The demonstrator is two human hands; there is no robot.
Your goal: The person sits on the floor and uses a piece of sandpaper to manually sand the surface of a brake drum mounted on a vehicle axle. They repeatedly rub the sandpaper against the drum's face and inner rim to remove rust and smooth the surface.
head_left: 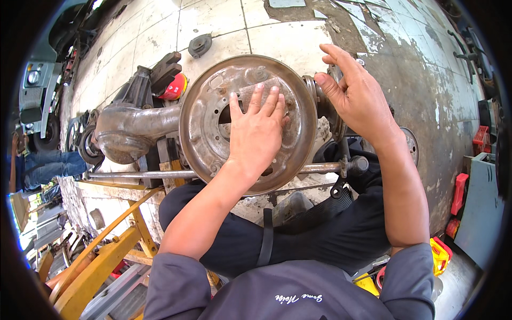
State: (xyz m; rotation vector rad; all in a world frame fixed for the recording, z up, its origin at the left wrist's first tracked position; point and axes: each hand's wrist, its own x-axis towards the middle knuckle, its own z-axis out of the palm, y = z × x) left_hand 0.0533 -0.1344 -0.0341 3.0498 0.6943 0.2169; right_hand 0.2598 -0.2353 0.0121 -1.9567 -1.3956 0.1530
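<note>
"What did the piece in front of you look like?"

"It was a broad, round, grey-brown metal plate (293, 133) with a raised rim, a dark hole near its middle and smaller holes around that. Its face was stained and scuffed, shiny in patches, with pressed bulges and shallow hollows."

"And where was it, next to your hands?"

"Straight ahead of me, above my lap. My left hand (258, 125) lay on its face, palm down, fingers spread and gripping nothing, covering part of the middle hole. My right hand (365, 98) was raised just beyond the plate's right edge, fingers loosely bent, thumb held apart, with nothing between them. It was in front of a dark, ridged metal hub (325, 109); I couldn't tell whether it touched that."

"What was everything made of?"

"Mostly worn metal. Left of the plate ran a rough, brownish axle housing (141, 120), swelling into a rounded bulge. A long, straight, dull steel rod (141, 175) passed across below it. Beyond lay a floor of cracked, dirty, pale square tiles (213, 18), and at lower left stood a frame of chipped yellow bars (101, 266)."
</note>
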